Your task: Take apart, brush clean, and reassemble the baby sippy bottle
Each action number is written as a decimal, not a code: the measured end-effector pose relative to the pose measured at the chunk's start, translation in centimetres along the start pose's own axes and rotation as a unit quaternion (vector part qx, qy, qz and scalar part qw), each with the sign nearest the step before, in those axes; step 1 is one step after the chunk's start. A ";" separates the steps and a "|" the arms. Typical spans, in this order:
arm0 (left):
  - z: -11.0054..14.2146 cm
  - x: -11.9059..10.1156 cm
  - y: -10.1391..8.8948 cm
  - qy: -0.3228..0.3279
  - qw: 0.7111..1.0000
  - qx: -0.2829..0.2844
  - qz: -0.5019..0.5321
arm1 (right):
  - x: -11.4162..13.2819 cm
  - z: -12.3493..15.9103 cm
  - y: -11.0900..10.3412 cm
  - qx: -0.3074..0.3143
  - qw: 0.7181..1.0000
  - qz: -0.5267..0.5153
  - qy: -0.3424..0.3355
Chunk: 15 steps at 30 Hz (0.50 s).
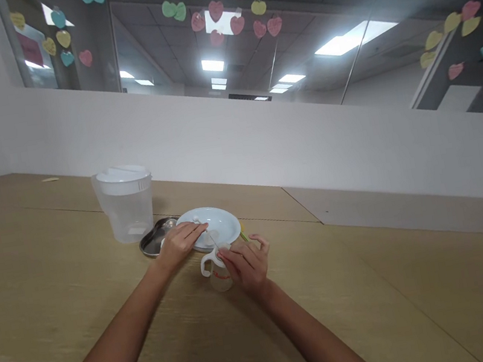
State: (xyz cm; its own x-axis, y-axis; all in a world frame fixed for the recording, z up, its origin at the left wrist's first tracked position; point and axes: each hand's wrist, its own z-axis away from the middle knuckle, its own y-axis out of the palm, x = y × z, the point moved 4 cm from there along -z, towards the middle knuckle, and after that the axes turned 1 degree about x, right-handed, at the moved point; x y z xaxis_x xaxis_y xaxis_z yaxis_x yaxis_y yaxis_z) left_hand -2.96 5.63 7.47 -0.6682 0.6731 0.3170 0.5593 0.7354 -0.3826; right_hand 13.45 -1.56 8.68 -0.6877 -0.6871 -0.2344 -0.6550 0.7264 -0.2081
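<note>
A thin white strand (213,240) runs between my two hands; whether it is string or a slim stick is too small to tell. My left hand (180,242) pinches its upper end over the near left rim of a white plate (225,223). My right hand (249,262) has thumb and finger closed at the lower end, its other fingers curled. Right below, a clear cup with a white rim and handle (206,265) stands upright, partly hidden by my right hand. A small white piece (196,219) lies at the plate's far left.
A metal kidney-shaped tray (153,239) lies left of the plate, partly behind my left hand. Behind it stands a clear lidded pitcher (129,208). A yellow-green object (244,234) shows at the plate's right. A white wall (216,136) bounds the wooden table (355,291) at the back.
</note>
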 end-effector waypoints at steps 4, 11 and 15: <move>0.0 0.1 0.1 -0.003 1.000 -0.013 0.018 | 0.8 -0.3 -0.3 -0.010 1.000 -0.018 0.002; 0.5 0.6 0.6 -0.003 1.000 -0.006 0.027 | 1.8 -0.5 -0.7 -0.012 0.999 -0.002 -0.048; 0.8 0.9 1.0 -0.009 1.000 0.010 -0.007 | 1.9 -0.3 -0.7 -0.006 0.999 -0.004 -0.049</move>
State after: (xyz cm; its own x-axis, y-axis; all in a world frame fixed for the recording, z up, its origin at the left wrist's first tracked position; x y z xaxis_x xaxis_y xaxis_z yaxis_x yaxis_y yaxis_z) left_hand -3.41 6.93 6.65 -0.6846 0.6618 0.3056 0.5409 0.7422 -0.3956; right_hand 12.52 -3.40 8.67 -0.6485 -0.6889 -0.3240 -0.6653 0.7197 -0.1985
